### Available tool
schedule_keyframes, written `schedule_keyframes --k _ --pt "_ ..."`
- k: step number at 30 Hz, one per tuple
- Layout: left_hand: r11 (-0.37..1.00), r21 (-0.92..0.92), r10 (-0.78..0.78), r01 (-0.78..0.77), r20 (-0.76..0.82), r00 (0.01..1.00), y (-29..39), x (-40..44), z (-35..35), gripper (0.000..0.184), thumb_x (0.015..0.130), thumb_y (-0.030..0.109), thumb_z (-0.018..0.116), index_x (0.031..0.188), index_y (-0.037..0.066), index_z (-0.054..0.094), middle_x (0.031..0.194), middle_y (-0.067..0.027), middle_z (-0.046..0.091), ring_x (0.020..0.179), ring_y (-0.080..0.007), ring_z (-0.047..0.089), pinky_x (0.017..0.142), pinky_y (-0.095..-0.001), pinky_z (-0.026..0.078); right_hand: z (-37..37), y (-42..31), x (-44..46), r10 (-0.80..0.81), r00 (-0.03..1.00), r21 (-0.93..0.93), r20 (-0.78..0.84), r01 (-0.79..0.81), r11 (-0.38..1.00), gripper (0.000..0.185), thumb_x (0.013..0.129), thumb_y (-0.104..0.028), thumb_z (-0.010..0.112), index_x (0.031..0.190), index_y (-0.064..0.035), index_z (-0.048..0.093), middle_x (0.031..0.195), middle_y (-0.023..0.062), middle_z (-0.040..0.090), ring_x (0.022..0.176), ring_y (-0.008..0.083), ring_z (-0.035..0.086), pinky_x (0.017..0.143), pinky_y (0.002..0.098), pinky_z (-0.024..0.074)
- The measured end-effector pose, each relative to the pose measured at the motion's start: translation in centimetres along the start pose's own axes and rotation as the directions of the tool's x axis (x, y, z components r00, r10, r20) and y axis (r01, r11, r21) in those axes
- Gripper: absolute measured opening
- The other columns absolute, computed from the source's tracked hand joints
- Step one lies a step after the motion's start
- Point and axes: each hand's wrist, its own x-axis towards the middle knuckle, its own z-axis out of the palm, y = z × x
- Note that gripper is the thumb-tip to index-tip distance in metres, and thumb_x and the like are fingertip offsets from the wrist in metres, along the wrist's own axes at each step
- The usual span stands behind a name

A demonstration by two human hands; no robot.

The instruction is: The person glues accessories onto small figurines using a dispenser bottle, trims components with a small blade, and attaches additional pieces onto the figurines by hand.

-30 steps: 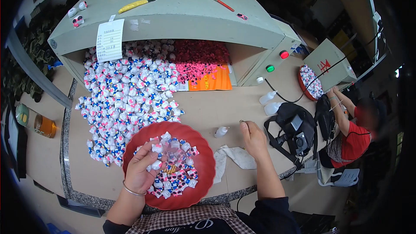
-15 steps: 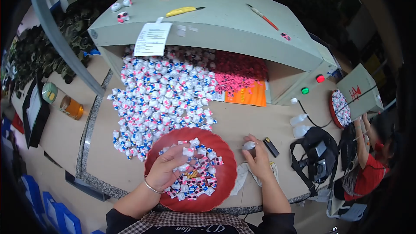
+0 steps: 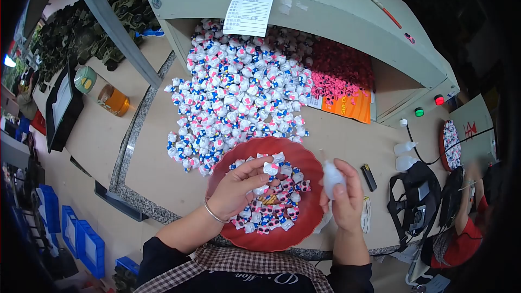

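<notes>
My left hand (image 3: 237,189) is closed on a small white toy head with pink marks (image 3: 271,169), pinched at the fingertips above the red bowl (image 3: 309,206). Another white piece (image 3: 261,190) rests against its lower fingers. Several similar heads, some with pink sunglasses, lie in the bowl below. To the right of the bowl, my right hand (image 3: 348,198) grips a small white squeeze bottle (image 3: 332,179) whose thin tip points up. A large pile of white, blue and pink toy heads (image 3: 239,92) spreads behind the bowl.
Pink small parts (image 3: 339,84) lie under the shelf (image 3: 325,11) beside an orange sheet (image 3: 350,107). A lighter (image 3: 369,178), white bottles (image 3: 405,163) and a black bag (image 3: 415,201) are at right. A co-worker's red sleeve (image 3: 461,244) shows there. A jar of amber liquid (image 3: 113,100) stands left.
My right hand has lifted the squeeze bottle from near the table and tipped it upright beside the bowl. My left hand still holds the toy head. The view has shifted.
</notes>
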Motion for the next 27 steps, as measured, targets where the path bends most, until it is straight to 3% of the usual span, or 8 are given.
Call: schedule_keyframes --k 4,7,13,16,19,27 --pt "0.999 -0.034 -0.02 0.02 -0.008 1.0 0.4 -0.1 0.1 0.036 0.086 0.002 0.05 0.122 0.007 0.047 0.108 -0.0098 0.056 0.096 -0.0192 0.057 0.08 -0.0293 0.047 1.2 1.9 0.1 0.069 0.997 0.086 -0.02 -0.067 0.994 0.029 0.083 -0.001 0.054 0.109 0.0019 0.042 0.092 0.0115 0.051 0.059 0.0102 0.052 0.048 0.0205 0.0451" --pt "0.998 -0.057 -0.033 0.032 -0.007 0.999 0.6 -0.1 0.4 0.036 0.086 0.001 0.05 0.122 0.004 0.046 0.101 -0.0084 0.057 0.101 -0.0227 0.057 0.085 -0.0315 0.047 1.6 2.6 0.4 -0.098 0.995 0.006 -0.031 0.098 0.995 0.027 0.082 -0.002 0.055 0.106 0.0032 0.044 0.096 0.0112 0.046 0.061 0.011 0.053 0.049 0.0209 0.0462" --pt "0.996 -0.086 -0.035 0.034 -0.016 0.999 0.6 0.0 0.2 0.037 0.086 0.001 0.05 0.122 0.004 0.046 0.107 -0.0089 0.056 0.099 -0.022 0.057 0.085 -0.0315 0.046 1.8 3.1 0.0 -0.23 0.968 -0.114 -0.106 0.218 0.969 0.024 0.083 -0.007 0.056 0.101 0.0039 0.045 0.094 0.0106 0.04 0.061 0.0128 0.053 0.046 0.0222 0.046" --pt "0.996 -0.088 -0.032 0.031 -0.011 0.999 0.4 0.1 0.0 0.037 0.086 0.001 0.05 0.123 0.004 0.046 0.108 -0.0087 0.055 0.099 -0.0215 0.057 0.085 -0.0315 0.046 1.8 3.8 -0.1 -0.282 0.954 -0.19 -0.099 0.26 0.947 0.027 0.085 -0.018 0.053 0.1 0.0015 0.042 0.096 0.0087 0.038 0.069 0.0138 0.052 0.041 0.0215 0.0457" --pt "0.996 -0.087 -0.037 0.037 0.001 0.999 0.4 0.1 -0.1 0.037 0.086 0.001 0.05 0.123 0.004 0.046 0.108 -0.0087 0.055 0.099 -0.0214 0.057 0.085 -0.0315 0.047 2.0 4.1 -0.1 -0.342 0.935 -0.194 -0.096 0.319 0.927 0.025 0.086 -0.013 0.052 0.1 0.0031 0.041 0.093 0.012 0.039 0.056 0.0136 0.052 0.044 0.0229 0.0442" --pt "0.994 -0.09 -0.054 0.054 0.012 0.998 0.6 -0.1 0.0 0.037 0.086 0.001 0.049 0.123 0.004 0.045 0.108 -0.0093 0.055 0.099 -0.0222 0.057 0.084 -0.0322 0.047 2.0 4.2 0.0 -0.356 0.929 -0.238 -0.1 0.325 0.915 0.025 0.086 -0.013 0.051 0.1 0.0032 0.039 0.094 0.0125 0.037 0.055 0.0137 0.053 0.044 0.0233 0.0444"
